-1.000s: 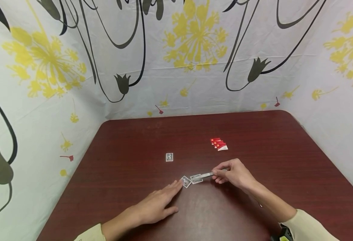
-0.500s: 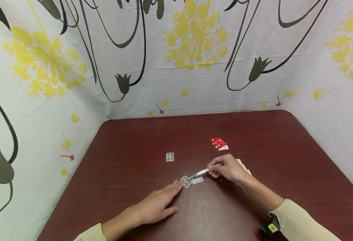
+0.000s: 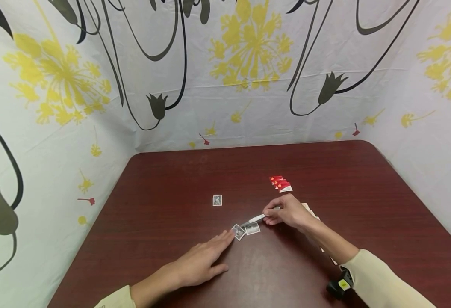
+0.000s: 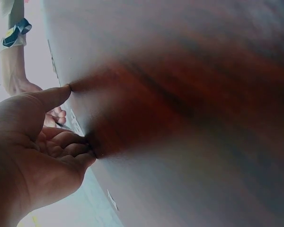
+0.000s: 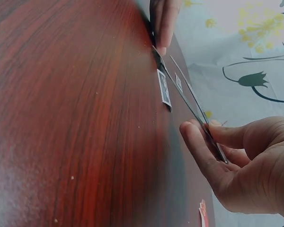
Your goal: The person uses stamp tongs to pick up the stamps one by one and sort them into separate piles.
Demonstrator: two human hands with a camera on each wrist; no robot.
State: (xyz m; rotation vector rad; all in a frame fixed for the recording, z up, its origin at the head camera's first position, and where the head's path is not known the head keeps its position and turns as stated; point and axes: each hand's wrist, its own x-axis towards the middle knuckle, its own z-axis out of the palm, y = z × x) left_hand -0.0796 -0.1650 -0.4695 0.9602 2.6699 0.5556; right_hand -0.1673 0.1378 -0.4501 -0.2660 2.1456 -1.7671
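My left hand (image 3: 200,262) lies on the table with its fingers straight, fingertips at the edge of a small grey stamp-like piece (image 3: 238,232) with a white border. A second such piece (image 3: 252,229) lies right beside it. My right hand (image 3: 288,211) pinches a pair of metal tweezers (image 3: 255,219) between thumb and fingers. The tweezers point left, their tips at the first piece near my left fingertips. In the right wrist view the two arms of the tweezers (image 5: 183,98) stand apart. Whether the tips touch the paper cannot be told.
A third grey stamp-like piece (image 3: 217,200) lies farther back on the dark red-brown table (image 3: 171,184). Several overlapping red and white pieces (image 3: 281,184) lie at the back right. A pale strip (image 3: 310,210) shows partly behind my right forearm. Patterned cloth (image 3: 210,85) hangs around the table.
My right hand has moved left and slightly away from me, bringing the tweezers' tips from the second grey piece to the first. The pale strip has come into view. My left hand stays put.
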